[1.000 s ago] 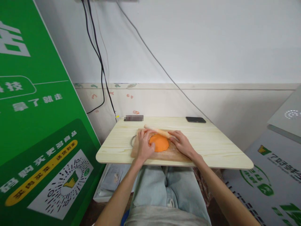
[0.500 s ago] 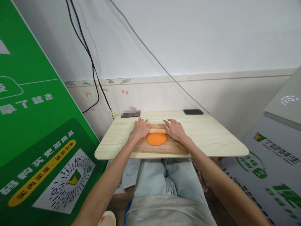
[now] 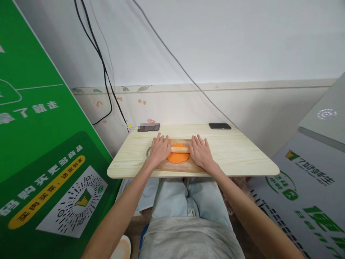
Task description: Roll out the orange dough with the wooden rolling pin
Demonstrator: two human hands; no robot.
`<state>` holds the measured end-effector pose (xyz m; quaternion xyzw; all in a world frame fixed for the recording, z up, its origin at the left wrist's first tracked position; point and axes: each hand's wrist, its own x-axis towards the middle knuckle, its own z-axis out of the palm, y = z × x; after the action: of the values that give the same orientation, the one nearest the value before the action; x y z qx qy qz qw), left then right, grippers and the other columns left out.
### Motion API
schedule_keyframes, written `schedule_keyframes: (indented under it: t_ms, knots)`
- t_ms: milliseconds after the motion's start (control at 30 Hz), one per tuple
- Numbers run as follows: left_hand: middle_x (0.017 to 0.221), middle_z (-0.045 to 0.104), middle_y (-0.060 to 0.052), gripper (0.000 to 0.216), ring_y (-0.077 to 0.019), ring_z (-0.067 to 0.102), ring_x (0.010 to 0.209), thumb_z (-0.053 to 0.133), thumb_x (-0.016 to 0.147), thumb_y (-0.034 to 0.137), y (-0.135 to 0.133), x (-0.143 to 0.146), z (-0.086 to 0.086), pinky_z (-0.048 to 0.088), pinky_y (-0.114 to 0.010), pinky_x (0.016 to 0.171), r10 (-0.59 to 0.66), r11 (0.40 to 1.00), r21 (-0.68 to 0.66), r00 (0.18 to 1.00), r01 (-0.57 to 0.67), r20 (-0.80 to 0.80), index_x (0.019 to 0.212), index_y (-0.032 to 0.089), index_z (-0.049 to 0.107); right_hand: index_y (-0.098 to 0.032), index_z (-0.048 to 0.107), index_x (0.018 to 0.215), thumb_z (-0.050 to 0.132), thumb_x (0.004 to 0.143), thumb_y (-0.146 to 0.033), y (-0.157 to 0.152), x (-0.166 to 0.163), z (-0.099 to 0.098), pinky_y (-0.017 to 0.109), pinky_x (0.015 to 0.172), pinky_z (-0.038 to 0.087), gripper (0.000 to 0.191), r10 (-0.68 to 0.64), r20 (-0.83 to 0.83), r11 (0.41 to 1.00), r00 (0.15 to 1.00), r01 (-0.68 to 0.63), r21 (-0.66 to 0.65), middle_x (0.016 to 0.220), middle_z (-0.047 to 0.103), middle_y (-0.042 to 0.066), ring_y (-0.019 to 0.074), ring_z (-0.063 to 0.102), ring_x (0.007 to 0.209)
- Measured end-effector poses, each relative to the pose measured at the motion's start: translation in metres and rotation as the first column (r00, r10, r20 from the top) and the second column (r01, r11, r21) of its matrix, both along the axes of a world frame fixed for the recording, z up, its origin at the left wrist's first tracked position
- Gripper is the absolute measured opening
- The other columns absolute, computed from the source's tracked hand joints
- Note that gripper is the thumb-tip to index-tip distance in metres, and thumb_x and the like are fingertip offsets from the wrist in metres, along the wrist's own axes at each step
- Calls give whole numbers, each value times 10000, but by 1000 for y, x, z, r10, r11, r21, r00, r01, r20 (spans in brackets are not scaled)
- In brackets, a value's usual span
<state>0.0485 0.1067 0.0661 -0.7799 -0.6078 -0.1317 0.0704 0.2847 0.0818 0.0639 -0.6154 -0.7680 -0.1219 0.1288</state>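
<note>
A flat round of orange dough (image 3: 178, 158) lies on a wooden board (image 3: 168, 167), with a light wooden rolling pin (image 3: 180, 150) across its upper half. Dough shows on both the far and near sides of the pin. My left hand (image 3: 160, 148) rests palm down on the pin's left end, its fingers stretched forward. On the right end lies my right hand (image 3: 201, 151), flat, with fingers spread. Both hands cover the pin's ends. Part of a metal ring (image 3: 148, 152) peeks out left of my left hand.
The board sits on a pale wood-grain table (image 3: 242, 158). Two dark phones, a left one (image 3: 153, 127) and a right one (image 3: 220, 126), lie along its back edge by the wall. A green sign panel (image 3: 35, 144) stands at left, a grey printed one (image 3: 302, 180) at right. Cables hang behind.
The rolling pin has come toward me, from the dough's far edge onto the dough. Both hands moved with it, and some dough now shows beyond the pin.
</note>
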Motion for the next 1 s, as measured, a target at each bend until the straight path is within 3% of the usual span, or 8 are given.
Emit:
schedule_keyframes:
  t_ms: [167,333,433,567,733,833,1000]
  knots:
    - [1700,492,-192,643,-328,264,1685,350,1073,287,31,6,13,294,-530,1338,41,991,-125,999,-36,31,1693,127,413,-4,387,1678,225,1084,-295,34,-4,12,666,1329,204,681,-25,38,998,999,27,-60,1732,435,220,357,261,1673]
    - [1751,423,-177,662,-311,270,1687,324,1078,308,55,10,24,291,-520,1340,67,980,-190,995,-53,68,1713,124,350,-21,346,1698,232,1092,-330,64,-4,19,657,1329,219,690,-18,2,982,1000,18,-186,1770,364,211,348,221,1687]
    - [1753,418,-181,652,-311,242,1696,310,1094,333,43,9,20,274,-524,1348,49,987,-158,997,-39,62,1705,113,360,-15,350,1695,228,1100,-344,51,-3,15,642,1332,223,690,-11,-21,993,1000,8,-118,1756,386,221,348,257,1676]
    - [1732,439,-210,638,-339,215,1700,277,1114,352,4,6,3,242,-549,1362,22,1000,-12,998,-21,57,1675,79,409,17,346,1689,220,1102,-330,14,-2,3,620,1333,235,693,8,-17,1000,1000,-8,16,1726,425,250,354,311,1656]
    - [1733,438,-215,661,-336,213,1700,254,1124,365,-23,3,-11,224,-511,1375,-22,998,62,997,18,73,1686,37,370,19,282,1717,231,1102,-313,-8,-4,-7,567,1334,251,700,8,-15,998,1000,-7,70,1705,456,259,339,349,1643]
    - [1734,438,-212,661,-332,223,1698,271,1108,336,-3,4,-5,237,-512,1368,21,1000,-2,997,-20,80,1694,41,359,15,314,1705,236,1093,-293,10,-7,1,586,1339,223,690,-22,16,999,1000,22,24,1713,448,253,339,331,1650]
    - [1797,325,-185,704,-322,154,1717,281,1088,345,53,9,17,219,-530,1369,44,972,-232,995,-22,91,1731,60,270,3,314,1705,239,1085,-304,64,-10,23,626,1336,219,696,-4,37,981,999,11,-192,1773,349,222,336,249,1680]
